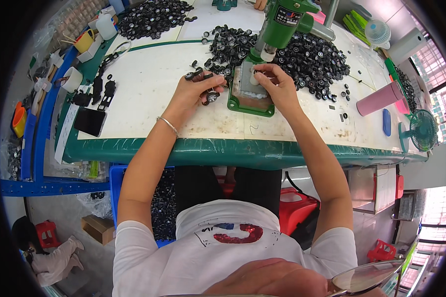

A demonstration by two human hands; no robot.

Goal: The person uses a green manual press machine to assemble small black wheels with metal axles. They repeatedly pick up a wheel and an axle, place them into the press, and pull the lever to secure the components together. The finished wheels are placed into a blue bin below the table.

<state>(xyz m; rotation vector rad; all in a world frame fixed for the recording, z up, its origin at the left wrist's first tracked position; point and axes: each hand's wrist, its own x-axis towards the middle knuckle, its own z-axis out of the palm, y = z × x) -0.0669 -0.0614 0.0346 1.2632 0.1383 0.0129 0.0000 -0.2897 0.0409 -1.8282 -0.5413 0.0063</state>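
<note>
My left hand (195, 91) grips small black toy wheels on axles (209, 95) just left of a green bench press (277, 22). My right hand (276, 85) pinches a small part on the grey block (247, 85) that sits on the press's green base (243, 106), under the press head. Piles of black wheels lie behind the press, one to its left (228, 42) and one to its right (314, 59). A bangle is on my left wrist.
A white table with a green taped edge (223, 151) carries another wheel pile (153, 17) at the back left, black plastic parts (101, 91), a tape roll (73, 78), a pink bottle (379, 99) and two small fans (423, 129). A blue crate (116, 178) stands below.
</note>
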